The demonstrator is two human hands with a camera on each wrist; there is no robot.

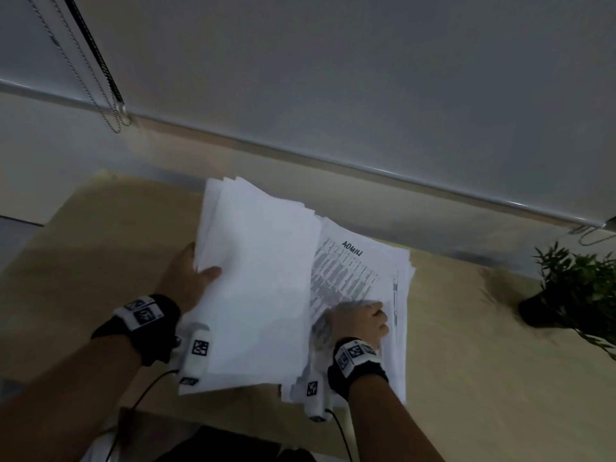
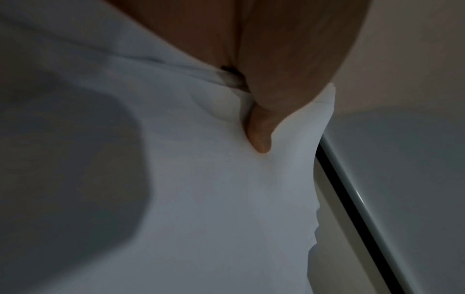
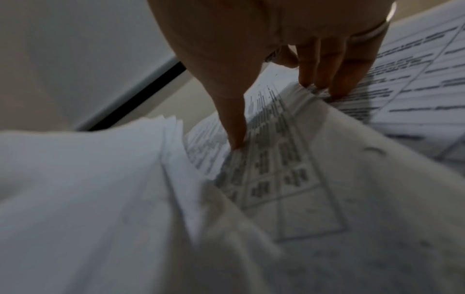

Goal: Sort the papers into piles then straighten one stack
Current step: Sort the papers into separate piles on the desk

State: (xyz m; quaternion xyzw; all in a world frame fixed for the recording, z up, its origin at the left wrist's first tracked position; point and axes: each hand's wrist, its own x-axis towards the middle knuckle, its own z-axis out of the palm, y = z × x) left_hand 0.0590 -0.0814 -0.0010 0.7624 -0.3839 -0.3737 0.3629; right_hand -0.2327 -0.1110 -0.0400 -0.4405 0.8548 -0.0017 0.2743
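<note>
Papers (image 1: 256,278) run lengthwise away from the person, left hand (image 1: 186,281) gripping.

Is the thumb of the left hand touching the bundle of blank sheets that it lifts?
Touching. In the left wrist view the left hand presses its thumb into the blank sheets, which dent around it; the head view agrees.

left hand (image 1: 186,278) fingers hidden behind lifted sheaf (image 1: 256,288); print blurred.
</note>
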